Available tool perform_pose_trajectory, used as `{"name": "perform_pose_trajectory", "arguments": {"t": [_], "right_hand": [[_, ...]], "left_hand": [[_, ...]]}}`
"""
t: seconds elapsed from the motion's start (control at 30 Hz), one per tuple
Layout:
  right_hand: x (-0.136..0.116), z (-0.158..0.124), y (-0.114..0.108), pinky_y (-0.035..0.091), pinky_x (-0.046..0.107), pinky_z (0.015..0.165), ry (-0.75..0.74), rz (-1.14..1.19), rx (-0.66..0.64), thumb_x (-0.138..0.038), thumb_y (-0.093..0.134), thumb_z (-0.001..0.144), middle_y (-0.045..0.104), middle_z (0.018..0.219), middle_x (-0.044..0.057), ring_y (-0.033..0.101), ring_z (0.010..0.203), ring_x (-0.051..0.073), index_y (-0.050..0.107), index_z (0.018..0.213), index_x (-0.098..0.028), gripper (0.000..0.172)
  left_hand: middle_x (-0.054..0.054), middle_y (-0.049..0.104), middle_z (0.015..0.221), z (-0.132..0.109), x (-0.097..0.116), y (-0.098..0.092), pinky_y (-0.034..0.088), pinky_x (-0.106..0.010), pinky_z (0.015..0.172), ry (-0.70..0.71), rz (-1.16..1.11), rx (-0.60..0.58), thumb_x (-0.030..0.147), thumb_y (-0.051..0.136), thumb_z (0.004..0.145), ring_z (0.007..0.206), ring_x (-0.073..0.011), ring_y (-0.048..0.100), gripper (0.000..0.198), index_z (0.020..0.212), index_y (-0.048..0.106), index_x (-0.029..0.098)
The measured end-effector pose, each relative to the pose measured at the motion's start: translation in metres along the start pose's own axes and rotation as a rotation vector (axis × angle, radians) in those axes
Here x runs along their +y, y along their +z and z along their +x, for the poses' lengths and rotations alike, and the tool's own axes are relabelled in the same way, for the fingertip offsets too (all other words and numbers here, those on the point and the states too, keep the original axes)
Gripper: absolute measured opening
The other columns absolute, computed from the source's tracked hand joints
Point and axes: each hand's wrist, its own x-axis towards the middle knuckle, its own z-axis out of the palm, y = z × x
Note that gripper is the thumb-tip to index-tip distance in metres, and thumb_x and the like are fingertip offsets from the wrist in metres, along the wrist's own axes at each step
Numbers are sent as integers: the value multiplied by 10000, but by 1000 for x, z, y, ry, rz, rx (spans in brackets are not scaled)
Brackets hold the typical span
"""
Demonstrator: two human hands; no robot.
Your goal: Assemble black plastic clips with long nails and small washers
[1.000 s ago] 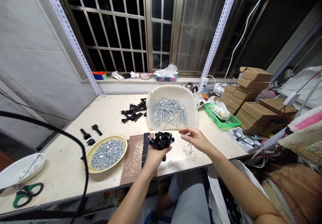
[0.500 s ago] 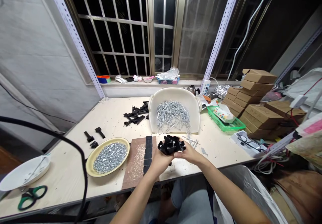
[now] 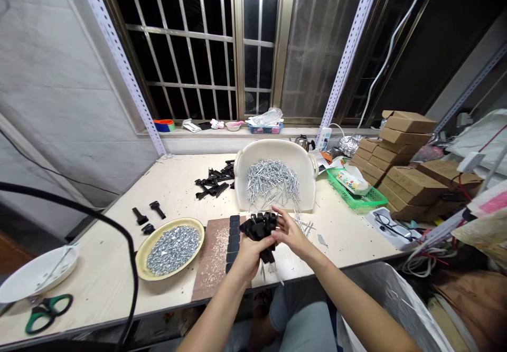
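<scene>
A bunch of black plastic parts (image 3: 261,228) is gripped in my left hand (image 3: 249,257), whose fingers wrap round it from below with the thumb across the front. My right hand (image 3: 291,233) presses on the bunch's right side with its thumb and fingertips, one finger raised. Thin metal pins (image 3: 279,276) stick out beneath the bunch. Just behind my hands, a cream basin (image 3: 307,183) lies tipped towards me, with many silver nails or pins (image 3: 273,180) in it and some spilling onto the table. Left of my hands, a row of black pieces (image 3: 233,241) lies along a brown board (image 3: 212,267).
A yellow bowl (image 3: 142,267) of small metal pieces stands left of the board. Loose black parts (image 3: 216,180) lie behind it. Green-handled scissors (image 3: 49,310) and a white plate (image 3: 16,283) are far left. A green basket (image 3: 356,199) and cardboard boxes (image 3: 412,183) are on the right.
The black bunch has turned more upright and shifted slightly left, and pins now show beneath it. My right hand has moved from under the bunch to its right side.
</scene>
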Motion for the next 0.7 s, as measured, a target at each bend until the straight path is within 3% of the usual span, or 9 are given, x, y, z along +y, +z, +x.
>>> {"name": "perform_pose_trajectory", "arguments": {"t": [0.17,0.27,0.37,0.5,0.6,0.7], "right_hand": [[5,1,-4,384,396,940,-17,-61,29,-374,663,721,472,1228,116,491,1099,226,319,1271,-227,664],[1,-1,-2,395,392,931,-16,-133,29,-371,647,735,496,1197,107,507,1077,220,323,1279,-232,648],[-7,-5,2,414,374,908,-107,-246,99,-361,650,729,478,1219,100,481,1098,221,354,1270,-240,629],[-18,-9,4,470,318,758,-210,-453,202,-346,667,703,523,1142,84,537,938,195,408,1244,-242,609],[-14,-7,-5,467,280,655,-134,-536,243,-367,653,703,579,1017,64,553,794,169,511,1141,-218,484],[2,-1,-27,452,283,662,-51,-544,324,-393,607,725,604,897,50,551,762,169,584,1000,-173,353]], "left_hand": [[-97,687,853,0,1,0,498,-359,755,-14,10,25,225,781,507,786,-224,639,453,917,634,102],[-95,682,930,-2,-1,2,471,-348,822,60,58,-23,229,763,544,891,-230,621,451,962,628,126],[-98,667,1002,-4,0,0,444,-354,869,151,149,28,236,763,545,965,-244,596,487,1002,621,145],[-95,668,996,-3,2,-1,446,-350,864,162,213,49,247,746,571,967,-243,595,440,985,630,151],[-81,674,958,6,-5,1,466,-322,831,84,161,-12,220,748,560,927,-222,609,436,974,627,153],[-76,676,799,22,-24,1,502,-309,732,-177,115,36,209,733,568,750,-187,643,335,870,624,116]]}}
